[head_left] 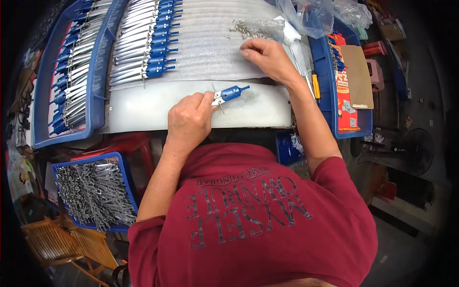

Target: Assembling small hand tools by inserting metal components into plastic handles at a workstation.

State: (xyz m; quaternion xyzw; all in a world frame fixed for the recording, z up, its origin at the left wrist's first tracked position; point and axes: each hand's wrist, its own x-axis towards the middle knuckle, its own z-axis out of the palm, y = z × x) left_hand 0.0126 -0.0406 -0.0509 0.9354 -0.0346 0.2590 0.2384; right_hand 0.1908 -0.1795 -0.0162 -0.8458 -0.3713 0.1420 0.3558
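Note:
My left hand (190,117) is closed around the metal part of a blue-capped piece (231,93), low over the front of the worktable. A thin cross pin stands out on both sides of its metal end, and the blue tip points right. My right hand (270,60) hangs over the grey foam sheet (205,48), with thumb and forefinger pinched together; whatever may be between them is hidden. Just beyond it lies a heap of small metal fasteners (244,29) beside a clear plastic bag (267,27).
Several finished-looking blue-capped pieces (155,67) lie in a row at the left of the foam. A blue tray (98,91) of similar pieces flanks it. Lower left, a blue crate (126,186) holds bare metal pieces. A yellow-handled screwdriver (315,86) lies near the right blue bin (330,112).

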